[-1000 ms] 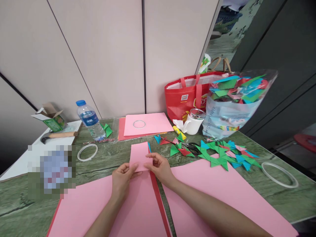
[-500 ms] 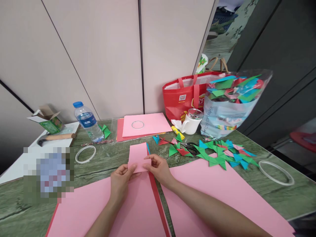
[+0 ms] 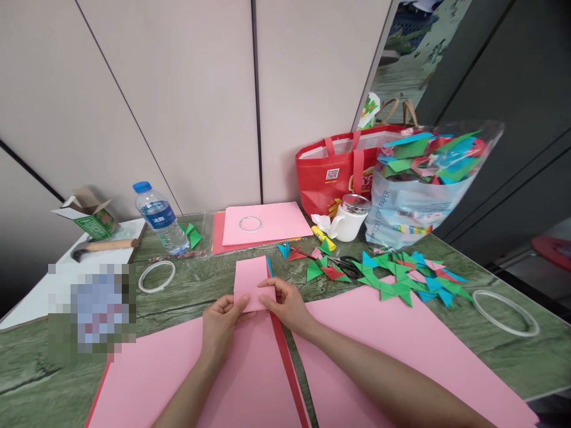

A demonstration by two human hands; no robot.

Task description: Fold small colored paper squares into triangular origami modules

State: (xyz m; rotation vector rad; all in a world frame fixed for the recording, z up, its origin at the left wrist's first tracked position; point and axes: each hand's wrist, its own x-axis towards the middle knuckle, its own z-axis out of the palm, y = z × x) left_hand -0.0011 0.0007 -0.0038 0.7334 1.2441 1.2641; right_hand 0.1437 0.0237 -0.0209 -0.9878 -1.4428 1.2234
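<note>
Both hands hold a small pink paper piece [image 3: 253, 302] at the middle of the table. My left hand [image 3: 223, 318] pinches its left edge, thumb on top and fingers beneath. My right hand [image 3: 288, 306] grips its right side, with the thumb near the lower corner and the index finger on the face. Just behind lies a narrow pink strip [image 3: 250, 271], with a sliver of blue at its right edge; whether it joins the held piece I cannot tell. Under my hands are large pink sheets [image 3: 250, 368] with red ones below, and another pink sheet [image 3: 375, 339] lies to the right.
Folded paper pieces [image 3: 397, 282], scissors [image 3: 348, 266] and a yellow glue stick [image 3: 322, 236] lie right of centre. A white mug [image 3: 350, 221], red bag [image 3: 321, 184] and filled plastic bag [image 3: 401, 208] stand behind. At left are a water bottle [image 3: 161, 223], tape roll [image 3: 156, 277] and sickle [image 3: 107, 245].
The view has shifted slightly, so things sit a little differently in it. Both hands keep their hold on the pink paper, with hardly any movement.
</note>
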